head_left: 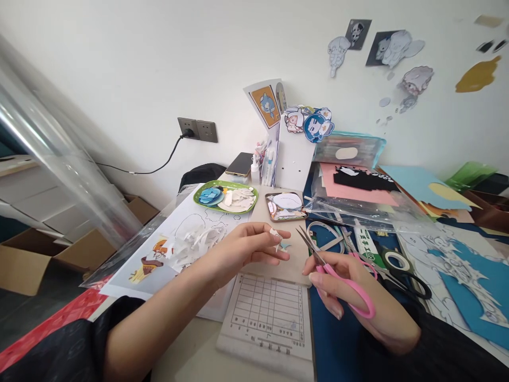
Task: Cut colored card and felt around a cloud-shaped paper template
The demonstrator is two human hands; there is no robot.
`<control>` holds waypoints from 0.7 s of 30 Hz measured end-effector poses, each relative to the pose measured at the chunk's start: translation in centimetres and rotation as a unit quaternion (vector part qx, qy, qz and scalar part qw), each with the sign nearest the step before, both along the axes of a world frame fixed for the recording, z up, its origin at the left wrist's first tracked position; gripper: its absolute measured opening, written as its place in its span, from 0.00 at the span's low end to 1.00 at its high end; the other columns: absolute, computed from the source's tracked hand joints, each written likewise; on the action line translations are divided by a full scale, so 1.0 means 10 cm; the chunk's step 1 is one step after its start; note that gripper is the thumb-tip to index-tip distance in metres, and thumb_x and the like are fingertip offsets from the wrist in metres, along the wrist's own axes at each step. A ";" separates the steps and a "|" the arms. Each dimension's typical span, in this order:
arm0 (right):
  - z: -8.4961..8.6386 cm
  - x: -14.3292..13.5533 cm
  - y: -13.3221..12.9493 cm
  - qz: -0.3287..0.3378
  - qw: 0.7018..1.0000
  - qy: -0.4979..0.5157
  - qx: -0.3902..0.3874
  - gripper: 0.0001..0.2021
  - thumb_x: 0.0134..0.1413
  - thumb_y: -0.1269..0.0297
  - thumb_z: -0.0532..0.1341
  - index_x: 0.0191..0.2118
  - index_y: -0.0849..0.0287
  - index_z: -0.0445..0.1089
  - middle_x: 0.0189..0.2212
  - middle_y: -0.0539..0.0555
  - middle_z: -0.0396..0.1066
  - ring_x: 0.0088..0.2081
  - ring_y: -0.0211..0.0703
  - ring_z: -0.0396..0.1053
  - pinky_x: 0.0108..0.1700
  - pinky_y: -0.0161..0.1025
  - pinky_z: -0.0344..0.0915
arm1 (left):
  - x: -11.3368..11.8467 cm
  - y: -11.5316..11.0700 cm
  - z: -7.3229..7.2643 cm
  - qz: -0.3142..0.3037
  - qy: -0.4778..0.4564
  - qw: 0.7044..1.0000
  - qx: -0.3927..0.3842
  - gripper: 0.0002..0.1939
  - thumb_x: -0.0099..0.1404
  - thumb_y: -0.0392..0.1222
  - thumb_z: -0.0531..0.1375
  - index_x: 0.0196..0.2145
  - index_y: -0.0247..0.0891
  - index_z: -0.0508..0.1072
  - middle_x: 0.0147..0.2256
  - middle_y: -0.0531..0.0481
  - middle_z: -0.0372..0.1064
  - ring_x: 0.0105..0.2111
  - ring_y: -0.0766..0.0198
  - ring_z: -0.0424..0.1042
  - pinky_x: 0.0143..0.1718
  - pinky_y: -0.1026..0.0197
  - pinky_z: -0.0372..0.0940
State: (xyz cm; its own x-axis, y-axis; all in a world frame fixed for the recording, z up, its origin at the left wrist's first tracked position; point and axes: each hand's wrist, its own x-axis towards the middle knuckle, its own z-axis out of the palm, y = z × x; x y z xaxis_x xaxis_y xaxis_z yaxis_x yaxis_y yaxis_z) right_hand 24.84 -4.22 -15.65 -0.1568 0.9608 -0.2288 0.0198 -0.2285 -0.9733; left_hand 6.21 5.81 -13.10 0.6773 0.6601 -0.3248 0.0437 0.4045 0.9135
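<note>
Between the thumb and fingers of my left hand [242,246] is a small white paper cutout [275,233] with dark printed lines. My right hand [345,284] grips pink-handled scissors [368,305], their blades slightly parted and pointing up and left toward that piece. A gap separates the blade tips from the paper. Below the hands lies a pad with a printed grid [270,313]. A small light-blue scrap [285,246] shows behind my left fingers.
Left of the hands, white paper scraps [199,241] lie on a printed sheet. A green tray [254,204] and a small tin [270,215] hold cut pieces. Black-handled scissors [421,286] and a tape roll [392,259] lie right. A white upright board [294,159] stands behind.
</note>
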 end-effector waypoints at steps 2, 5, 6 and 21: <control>0.02 -0.01 0.00 -0.022 1.000 0.001 0.009 0.11 0.52 0.58 0.63 0.32 0.61 0.65 0.11 0.40 0.57 0.14 0.32 0.53 0.21 0.32 0.49 | 0.01 -0.01 0.00 0.001 0.028 0.999 0.016 0.09 0.56 0.40 0.65 0.26 0.34 0.69 0.41 0.44 0.76 0.31 0.66 0.76 0.31 0.66 0.66; 0.02 -0.02 0.00 -0.050 0.998 0.002 0.031 0.10 0.52 0.60 0.63 0.33 0.61 0.66 0.11 0.41 0.58 0.14 0.32 0.54 0.22 0.33 0.50 | 0.02 -0.01 -0.02 0.004 0.046 0.998 0.037 0.10 0.56 0.41 0.65 0.28 0.35 0.68 0.30 0.48 0.76 0.27 0.67 0.74 0.26 0.67 0.64; 0.01 -0.02 0.00 -0.058 0.998 0.002 0.039 0.10 0.52 0.60 0.63 0.33 0.61 0.66 0.11 0.41 0.58 0.14 0.32 0.55 0.22 0.33 0.52 | 0.02 -0.01 -0.02 0.004 0.046 0.998 0.045 0.10 0.56 0.41 0.65 0.28 0.34 0.68 0.29 0.49 0.76 0.26 0.68 0.73 0.26 0.67 0.64; 0.01 -0.18 0.01 -0.174 0.978 -0.033 0.108 0.05 0.49 0.67 0.66 0.32 0.56 0.68 0.23 0.42 0.62 0.22 0.30 0.58 0.26 0.28 0.59 | 0.13 -0.25 -0.16 -0.087 0.069 0.984 0.138 0.07 0.60 0.42 0.60 0.29 0.35 0.72 0.26 0.53 0.66 0.27 0.68 0.64 0.27 0.66 0.64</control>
State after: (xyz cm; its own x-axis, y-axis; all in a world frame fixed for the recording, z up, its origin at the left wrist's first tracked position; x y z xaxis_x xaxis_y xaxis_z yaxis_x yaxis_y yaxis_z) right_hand 23.00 -4.17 -15.50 0.1965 0.9804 -0.0124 0.0428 -0.0212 -0.9989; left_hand 7.56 3.29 -14.70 0.7492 0.6147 -0.2466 0.2224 0.1172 0.9679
